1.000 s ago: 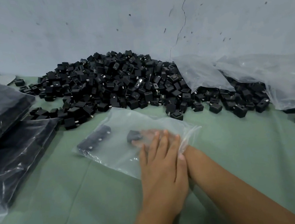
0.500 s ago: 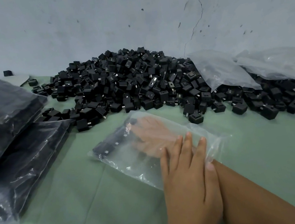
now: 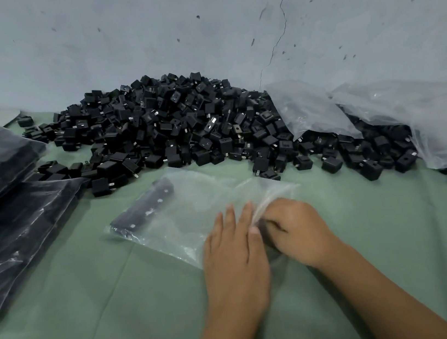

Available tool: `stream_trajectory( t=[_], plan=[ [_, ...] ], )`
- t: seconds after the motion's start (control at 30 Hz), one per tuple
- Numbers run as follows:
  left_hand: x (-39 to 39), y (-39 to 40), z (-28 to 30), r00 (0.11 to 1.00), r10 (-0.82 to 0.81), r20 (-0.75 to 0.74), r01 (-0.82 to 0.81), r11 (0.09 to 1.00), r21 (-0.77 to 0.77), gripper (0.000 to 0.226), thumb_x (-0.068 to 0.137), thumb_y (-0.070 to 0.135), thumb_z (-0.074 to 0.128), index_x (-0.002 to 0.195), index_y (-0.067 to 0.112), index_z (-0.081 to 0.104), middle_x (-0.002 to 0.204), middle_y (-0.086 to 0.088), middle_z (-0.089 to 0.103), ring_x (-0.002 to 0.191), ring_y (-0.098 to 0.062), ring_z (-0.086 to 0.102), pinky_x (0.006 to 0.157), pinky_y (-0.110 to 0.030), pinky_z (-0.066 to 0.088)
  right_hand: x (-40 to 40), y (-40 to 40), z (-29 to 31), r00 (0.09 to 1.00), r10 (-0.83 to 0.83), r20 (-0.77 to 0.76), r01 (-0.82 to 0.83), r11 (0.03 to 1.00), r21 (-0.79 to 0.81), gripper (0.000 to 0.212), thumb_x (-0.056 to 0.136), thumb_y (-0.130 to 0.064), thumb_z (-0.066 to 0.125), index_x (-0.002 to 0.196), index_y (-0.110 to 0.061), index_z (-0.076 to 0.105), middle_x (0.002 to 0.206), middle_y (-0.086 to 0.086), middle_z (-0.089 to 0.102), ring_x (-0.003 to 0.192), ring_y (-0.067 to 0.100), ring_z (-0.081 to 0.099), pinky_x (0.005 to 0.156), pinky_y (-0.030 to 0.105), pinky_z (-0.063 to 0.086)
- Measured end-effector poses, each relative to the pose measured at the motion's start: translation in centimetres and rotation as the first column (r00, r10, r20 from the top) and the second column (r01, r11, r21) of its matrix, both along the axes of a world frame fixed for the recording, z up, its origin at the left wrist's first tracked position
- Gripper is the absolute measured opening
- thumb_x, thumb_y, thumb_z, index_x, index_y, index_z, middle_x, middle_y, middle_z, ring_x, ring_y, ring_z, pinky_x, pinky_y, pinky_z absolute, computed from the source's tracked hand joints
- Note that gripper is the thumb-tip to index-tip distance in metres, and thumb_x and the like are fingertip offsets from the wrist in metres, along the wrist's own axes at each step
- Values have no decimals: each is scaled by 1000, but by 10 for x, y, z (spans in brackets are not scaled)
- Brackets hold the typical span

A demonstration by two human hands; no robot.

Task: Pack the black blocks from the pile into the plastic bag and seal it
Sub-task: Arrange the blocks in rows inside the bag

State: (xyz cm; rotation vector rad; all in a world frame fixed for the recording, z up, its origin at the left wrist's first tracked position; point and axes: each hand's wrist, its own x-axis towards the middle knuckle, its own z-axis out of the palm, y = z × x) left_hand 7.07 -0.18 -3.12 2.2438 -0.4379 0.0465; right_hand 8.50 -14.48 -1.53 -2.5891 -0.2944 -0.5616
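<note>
- A green cloth (image 3: 93, 317) covers the work surface, which meets a grey wall (image 3: 138, 23) with a thin crack running down it.
- The pile of black blocks (image 3: 170, 125) lies heaped against the wall, its near edge just beyond the bag; the blocks look like small plug adapters with metal prongs.
- Large clear plastic sheeting (image 3: 410, 114) drapes over the right part of the pile.
- Two filled dark bags (image 3: 0, 200) are stacked at the left edge.
- The clear plastic bag (image 3: 193, 211) lies flat on the cloth between the pile and the hands, with a short row of black blocks (image 3: 144, 209) packed at its far-left end.
- The left hand (image 3: 233, 251) rests palm down on the bag's near corner, fingers straight and together.
- The right hand (image 3: 297, 230) sits just beside it at the bag's opening, fingers curled, pinching the bag's rim.
</note>
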Motion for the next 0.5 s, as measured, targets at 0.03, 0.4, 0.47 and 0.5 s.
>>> stream_trajectory(
  t=[0.03, 0.4, 0.47, 0.5],
  plan=[
    [2, 0, -2, 999, 18, -35, -19, 1000, -16, 47, 101, 43, 12, 146, 53, 15, 163, 15, 10, 147, 2, -1, 123, -30, 1, -2, -9, -3, 980, -113, 164, 107, 993, 49, 17, 75, -5, 51, 68, -9, 66, 69, 2, 65, 66, 18, 58, 61, 37, 51],
    [3, -1, -6, 1000, -4, -31, 13, 957, 290, 50, 99, 49, 32, 148, 41, 36, 165, 3, 9, 151, -14, 2, 122, -34, -2, 47, -34, -17, 858, -353, -373, 413, 906, 92, 39, 99, -52, 27, 132, -55, 46, 158, -7, 23, 144, 16, 16, 115, 41, 9],
    [4, -1, -7, 999, -7, -32, 16, 958, 287, 50, 99, 48, 32, 147, 40, 37, 165, 3, 9, 151, -13, 2, 122, -34, -2, 49, -34, -22, 866, -383, -321, 420, 906, 53, 40, 98, -52, 30, 135, -51, 45, 154, -7, 30, 142, 16, 22, 114, 40, 12],
    [4, -1, -8, 999, -8, -32, 17, 958, 286, 49, 99, 47, 32, 147, 40, 37, 165, 3, 9, 151, -14, 2, 122, -34, -1, 48, -35, -23, 884, -372, -284, 417, 901, 118, 39, 97, -49, 35, 134, -50, 48, 149, -7, 37, 138, 15, 27, 113, 39, 16]
  ],
)
